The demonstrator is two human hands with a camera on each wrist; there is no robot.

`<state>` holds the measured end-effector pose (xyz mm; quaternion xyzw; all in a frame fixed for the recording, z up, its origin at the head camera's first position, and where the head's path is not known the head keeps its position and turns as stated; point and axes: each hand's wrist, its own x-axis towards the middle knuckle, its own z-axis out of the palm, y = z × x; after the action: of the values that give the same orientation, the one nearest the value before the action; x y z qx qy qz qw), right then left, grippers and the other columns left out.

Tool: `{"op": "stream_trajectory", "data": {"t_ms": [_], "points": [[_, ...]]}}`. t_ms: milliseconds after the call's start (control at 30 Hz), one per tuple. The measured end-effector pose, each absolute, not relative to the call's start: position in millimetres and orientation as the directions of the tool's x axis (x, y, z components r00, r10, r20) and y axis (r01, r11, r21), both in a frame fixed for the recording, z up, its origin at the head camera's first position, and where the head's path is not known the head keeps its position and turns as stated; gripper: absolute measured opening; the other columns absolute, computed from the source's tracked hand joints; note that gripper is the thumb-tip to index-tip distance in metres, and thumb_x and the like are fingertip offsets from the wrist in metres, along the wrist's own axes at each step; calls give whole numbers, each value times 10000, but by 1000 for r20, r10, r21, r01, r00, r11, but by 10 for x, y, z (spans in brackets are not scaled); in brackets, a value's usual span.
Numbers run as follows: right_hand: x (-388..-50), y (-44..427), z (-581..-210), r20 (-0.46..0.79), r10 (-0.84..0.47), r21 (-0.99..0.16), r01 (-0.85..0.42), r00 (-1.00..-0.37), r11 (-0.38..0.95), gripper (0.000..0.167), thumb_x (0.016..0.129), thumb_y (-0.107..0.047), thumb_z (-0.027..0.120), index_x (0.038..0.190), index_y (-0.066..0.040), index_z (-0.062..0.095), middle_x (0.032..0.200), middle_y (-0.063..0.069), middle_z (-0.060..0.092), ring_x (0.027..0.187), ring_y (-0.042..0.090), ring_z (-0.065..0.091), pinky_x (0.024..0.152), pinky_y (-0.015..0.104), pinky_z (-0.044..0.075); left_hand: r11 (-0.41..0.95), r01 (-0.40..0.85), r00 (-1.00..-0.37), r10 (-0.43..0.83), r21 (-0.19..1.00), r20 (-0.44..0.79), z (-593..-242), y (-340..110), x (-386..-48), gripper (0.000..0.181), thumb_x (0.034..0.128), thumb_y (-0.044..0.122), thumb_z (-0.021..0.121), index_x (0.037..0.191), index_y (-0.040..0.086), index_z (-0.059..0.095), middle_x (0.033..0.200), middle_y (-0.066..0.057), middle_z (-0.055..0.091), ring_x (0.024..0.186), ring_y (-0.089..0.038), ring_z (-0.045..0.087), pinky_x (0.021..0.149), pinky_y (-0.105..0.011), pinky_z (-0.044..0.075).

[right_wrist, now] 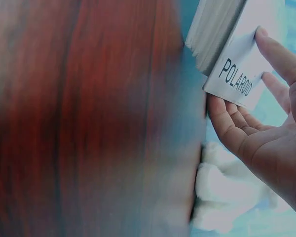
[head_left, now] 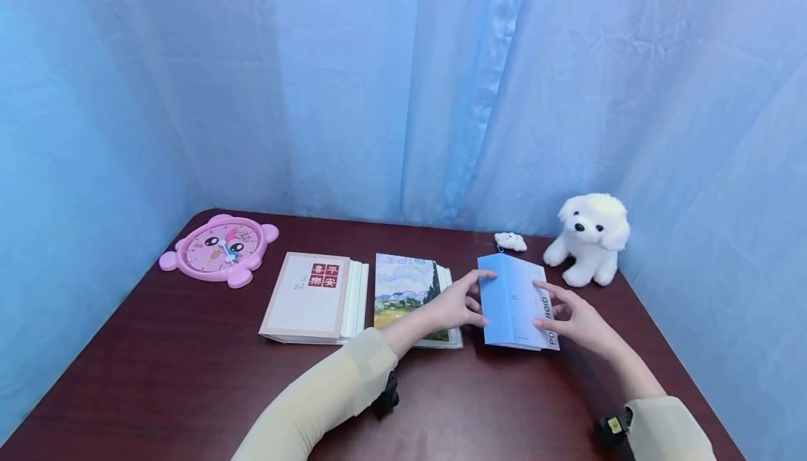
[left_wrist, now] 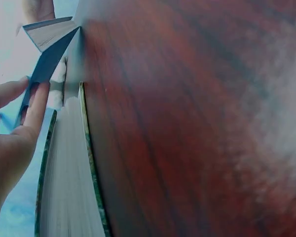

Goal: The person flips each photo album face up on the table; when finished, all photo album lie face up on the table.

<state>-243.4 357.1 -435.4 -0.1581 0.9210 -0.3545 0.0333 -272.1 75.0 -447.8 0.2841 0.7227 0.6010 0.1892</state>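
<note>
A blue and white book (head_left: 515, 301) printed POLAROID stands tilted near the right of the table, its blue side facing left. My left hand (head_left: 455, 303) holds its left side with curled fingers and thumb. At the opposite side, my right hand (head_left: 578, 317) grips the POLAROID edge; in the right wrist view some fingers are underneath and others lie on the cover (right_wrist: 244, 59). Pages show below that cover. Beneath my left wrist lies a book with a landscape painting (head_left: 403, 286) on its cover, partly hidden by the arm.
A cream book with red seal characters (head_left: 309, 296) lies left of the painted book. A pink clock (head_left: 219, 249) is at the far left. Behind the blue book lies a small white plush charm (head_left: 511, 241); a white plush dog (head_left: 590, 237) sits at the back right. Blue curtains surround the table.
</note>
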Motion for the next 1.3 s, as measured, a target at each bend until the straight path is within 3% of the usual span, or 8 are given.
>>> {"op": "stream_trajectory", "data": {"t_ms": [133, 233, 367, 500, 800, 1300], "points": [[-2484, 3591, -4384, -3, -316, -657, -236, -949, 716, 717, 826, -340, 725, 1434, -142, 401, 1323, 188, 465, 990, 299, 565, 686, 283, 497, 242, 283, -759, 648, 928, 62, -4447, 740, -2750, 767, 798, -7, 723, 1425, 248, 360, 1077, -82, 549, 837, -128, 625, 675, -216, 513], [-2519, 3608, -4405, -25, -335, -648, -240, -942, 723, 707, 827, -341, 724, 1425, -131, 412, 1265, 162, 502, 986, 281, 548, 690, 282, 481, 337, 347, -757, 651, 875, 50, -4409, 729, -2771, 768, 795, 56, 746, 1435, 247, 365, 1118, -92, 560, 908, -185, 605, 687, -214, 492], [-2542, 3624, -4410, -43, -387, -641, -272, -921, 718, 718, 816, -315, 739, 1422, -104, 416, 1203, 148, 526, 973, 272, 516, 703, 289, 456, 428, 392, -763, 646, 814, 27, -4408, 704, -2796, 784, 785, 103, 767, 1442, 266, 370, 1245, -86, 536, 1069, -236, 556, 773, -235, 479], [-2555, 3639, -4412, -78, -410, -647, -267, -909, 714, 740, 805, -307, 750, 1427, -96, 410, 1249, 181, 503, 1021, 288, 519, 741, 313, 465, 504, 458, -753, 658, 732, 18, -4456, 667, -2813, 826, 784, 121, 772, 1464, 271, 328, 1260, -59, 547, 1138, -213, 524, 858, -245, 448], [-2590, 3676, -4460, -66, -423, -623, -293, -904, 725, 718, 800, -321, 752, 1405, -87, 445, 1343, 226, 464, 1170, 363, 493, 898, 496, 430, 608, 556, -723, 690, 567, -30, -4476, 636, -2807, 925, 762, 166, 796, 1496, 270, 244, 1270, -41, 545, 1188, -179, 455, 903, -264, 437], [-2659, 3771, -4517, -49, -433, -567, -332, -900, 754, 715, 803, -371, 738, 1395, -86, 458, 1389, 226, 424, 1253, 389, 398, 958, 591, 360, 678, 594, -722, 687, 432, -84, -4431, 715, -2805, 900, 758, 263, 801, 1493, 266, 281, 1325, 6, 528, 1237, -181, 434, 971, -307, 399]]}}
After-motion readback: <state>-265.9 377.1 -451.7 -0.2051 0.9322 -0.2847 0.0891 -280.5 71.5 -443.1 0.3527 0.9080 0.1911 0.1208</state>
